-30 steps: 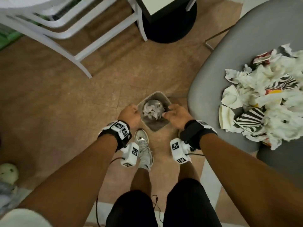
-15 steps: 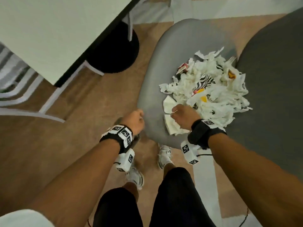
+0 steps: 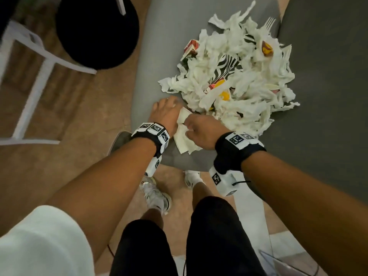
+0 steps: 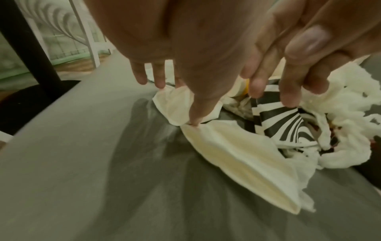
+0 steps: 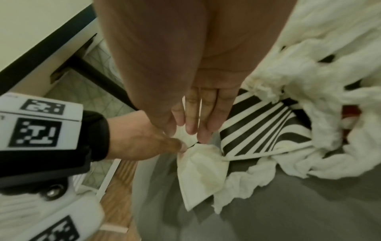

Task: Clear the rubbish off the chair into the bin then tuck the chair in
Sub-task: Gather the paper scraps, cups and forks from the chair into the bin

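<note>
A grey chair seat carries a heap of rubbish: torn white tissue, zebra-striped paper, red and yellow wrappers and a white plastic fork. At the heap's near edge lies a folded white napkin. My left hand pinches that napkin at a bunched corner under its thumb. My right hand grips the napkin's upper part between fingertips and thumb, beside the striped paper. A grey rim, likely the bin, peeks out under my left wrist.
A darker grey surface borders the seat on the right. A black round table base and a white chair frame stand on the brown floor to the left. My feet are just under the seat's front edge.
Both hands left the bin on the floor and came up to the chair seat. The left hand has joined the right on the white napkin. My view swung from bin to chair.
</note>
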`<state>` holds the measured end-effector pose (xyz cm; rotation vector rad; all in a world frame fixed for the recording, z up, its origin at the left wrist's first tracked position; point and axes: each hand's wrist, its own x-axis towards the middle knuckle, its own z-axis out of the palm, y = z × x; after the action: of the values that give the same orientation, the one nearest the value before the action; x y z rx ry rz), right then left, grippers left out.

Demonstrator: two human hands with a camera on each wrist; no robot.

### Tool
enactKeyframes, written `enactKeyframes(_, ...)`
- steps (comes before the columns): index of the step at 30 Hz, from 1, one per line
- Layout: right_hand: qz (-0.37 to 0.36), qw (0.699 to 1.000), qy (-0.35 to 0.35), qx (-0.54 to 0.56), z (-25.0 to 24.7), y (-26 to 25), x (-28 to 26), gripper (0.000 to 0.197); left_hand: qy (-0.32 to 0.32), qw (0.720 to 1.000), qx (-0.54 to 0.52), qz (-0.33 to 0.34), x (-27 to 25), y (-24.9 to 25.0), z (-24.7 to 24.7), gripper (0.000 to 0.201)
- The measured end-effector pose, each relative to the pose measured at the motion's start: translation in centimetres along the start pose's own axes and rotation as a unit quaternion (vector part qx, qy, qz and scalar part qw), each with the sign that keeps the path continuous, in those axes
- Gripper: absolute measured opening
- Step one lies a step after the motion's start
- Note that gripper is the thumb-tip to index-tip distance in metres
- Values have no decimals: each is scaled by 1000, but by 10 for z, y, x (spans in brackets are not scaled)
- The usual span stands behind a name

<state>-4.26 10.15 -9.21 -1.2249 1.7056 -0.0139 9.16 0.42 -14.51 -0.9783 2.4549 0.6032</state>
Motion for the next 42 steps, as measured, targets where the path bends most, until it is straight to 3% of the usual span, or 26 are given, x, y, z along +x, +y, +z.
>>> enactKeyframes(3,-10,1000,-6,-21,14,-3,10,45,15,999,-16,-26,-11,-13,2,53)
enactKeyframes(7,33,997,-31,-69,28,-1,20,62,49,993,-83,-73,-30,-33,4,43)
enactKeyframes(13,39,988,9,-152,48,-19,31,71,118,929,-298,-183,-64,-54,-2,44)
enactKeyframes(16,42,991,35,-119,50,-36,34,75,137,901,-359,-200,-86,-69,-1,45)
enactKeyframes(23,-22,994,111,-12,61,-112,36,78,132,858,-404,-290,-160,-125,20,51)
enactKeyframes(26,-61,993,99,-12,89,-148,41,79,137,836,-409,-340,-193,-151,37,48)
enactKeyframes(29,-32,997,49,-43,127,-172,49,82,137,821,-420,-362,-220,-174,56,46)
enactKeyframes(31,7,998,16,-63,150,-176,52,85,132,818,-422,-368,-232,-186,66,47)
enactKeyframes(35,44,998,4,-50,175,-169,56,63,105,824,-430,-355,-239,-196,82,49)
enactKeyframes(39,27,999,7,-28,174,-162,63,41,22,864,-409,-294,-233,-194,90,58)
enactKeyframes(42,8,1000,3,-6,165,-161,62,27,7,886,-375,-275,-232,-191,89,45)
